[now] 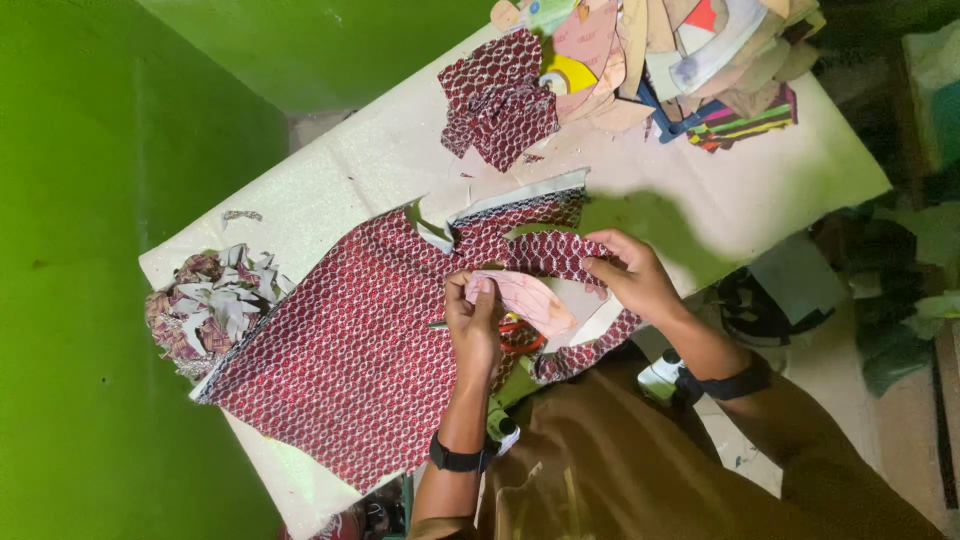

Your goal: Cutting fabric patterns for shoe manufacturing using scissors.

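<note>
Over a pale worktop [380,170] lies a large sheet of dark red patterned fabric [350,350], and a good part of its upper right edge is already cut into curves and notches. A stack of cut pieces of the same red cloth [497,95] sits at the far end, touching a heap of card templates [680,50], so several shapes look finished. To the near left, a mound of white and red offcuts [210,305] tells of plenty of trimming done. Now the left hand [473,320] presses a pink curved card template [530,298] down on the cloth, fingers together on its edge; red-handled scissors [520,335] lie partly hidden beneath it. The right hand [630,275] pinches a narrow curved strip of the fabric [560,250] and holds it taut. Most of the sheet is uncut, so by my reckoning there is a lot of cloth left to work.
</note>
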